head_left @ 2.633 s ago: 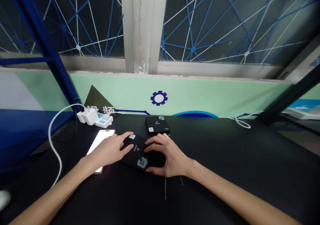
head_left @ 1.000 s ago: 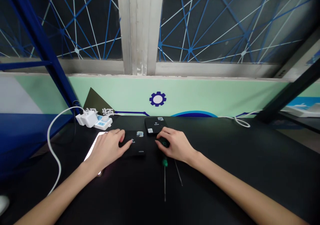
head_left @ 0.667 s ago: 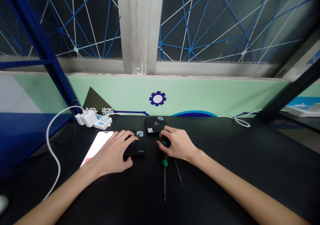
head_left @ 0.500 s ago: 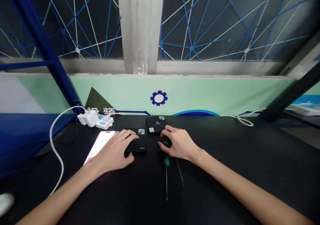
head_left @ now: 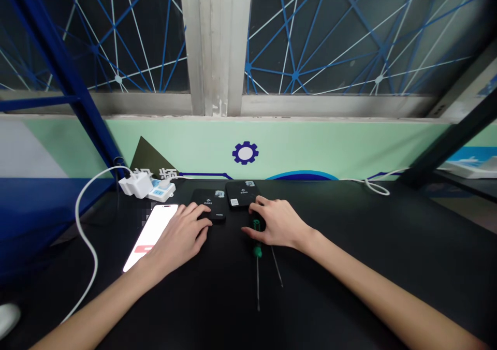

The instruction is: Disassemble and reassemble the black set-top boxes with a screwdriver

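Observation:
Two flat black boxes with rounded corners lie side by side near the back of the desk. My left hand (head_left: 184,236) is at the left box (head_left: 209,199), palm down and fingers stretched out, fingertips at its near edge. My right hand (head_left: 279,224) arches over a screwdriver (head_left: 258,251) with a green handle, its thumb apart from the fingers. The fingertips come close to the near right corner of the right box (head_left: 241,194); whether they touch it I cannot tell. A second thin metal shaft (head_left: 277,270) sticks out from under this hand, its other end hidden.
A phone (head_left: 154,225) with a lit white screen lies partly beneath my left forearm. Behind it sits a white power strip (head_left: 160,190) with a plugged-in adapter and a white cable (head_left: 79,225). Another white cable (head_left: 375,187) lies at the back right, along the green wall.
The left box has shifted away from me, closer beside the right box. My left hand has drawn back slightly left, uncovering more of the box and phone. My right hand stays nearly still.

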Action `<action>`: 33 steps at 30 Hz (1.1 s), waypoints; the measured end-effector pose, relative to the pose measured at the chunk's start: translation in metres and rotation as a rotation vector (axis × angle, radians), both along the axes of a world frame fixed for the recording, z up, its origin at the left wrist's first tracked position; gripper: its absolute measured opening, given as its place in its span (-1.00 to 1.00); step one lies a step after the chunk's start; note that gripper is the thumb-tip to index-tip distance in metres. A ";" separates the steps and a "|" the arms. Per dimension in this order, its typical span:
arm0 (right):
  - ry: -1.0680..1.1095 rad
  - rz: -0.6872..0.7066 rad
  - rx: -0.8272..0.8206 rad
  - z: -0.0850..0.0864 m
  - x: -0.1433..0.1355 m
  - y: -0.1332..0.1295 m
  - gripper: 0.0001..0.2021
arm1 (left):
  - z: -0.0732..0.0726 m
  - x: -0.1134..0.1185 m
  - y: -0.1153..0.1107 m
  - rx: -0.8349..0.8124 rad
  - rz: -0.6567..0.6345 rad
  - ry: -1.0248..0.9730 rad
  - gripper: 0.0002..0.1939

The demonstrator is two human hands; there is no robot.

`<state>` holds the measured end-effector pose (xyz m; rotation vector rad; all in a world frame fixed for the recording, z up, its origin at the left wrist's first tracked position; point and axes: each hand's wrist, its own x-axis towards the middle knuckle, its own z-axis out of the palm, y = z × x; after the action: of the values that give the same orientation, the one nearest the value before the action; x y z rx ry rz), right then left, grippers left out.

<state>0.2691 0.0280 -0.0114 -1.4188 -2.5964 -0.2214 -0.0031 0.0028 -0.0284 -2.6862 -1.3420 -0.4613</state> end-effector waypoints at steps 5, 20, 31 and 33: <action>0.017 0.017 -0.032 -0.001 -0.001 -0.002 -0.65 | -0.007 0.000 -0.003 -0.028 0.032 -0.015 -0.69; 0.034 -0.060 -0.157 0.000 -0.005 -0.002 -0.77 | -0.021 -0.001 -0.002 -0.085 0.022 -0.048 -0.44; 0.000 -0.098 -0.189 0.004 0.004 0.001 -0.79 | -0.019 0.001 0.001 -0.145 0.040 -0.053 -0.35; 0.004 -0.115 -0.204 0.003 0.010 0.002 -0.78 | -0.020 -0.001 0.001 -0.139 0.037 -0.064 -0.35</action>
<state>0.2788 0.0295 -0.0084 -1.6354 -2.5992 0.0335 -0.0036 0.0039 -0.0488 -2.7731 -1.4919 -0.4708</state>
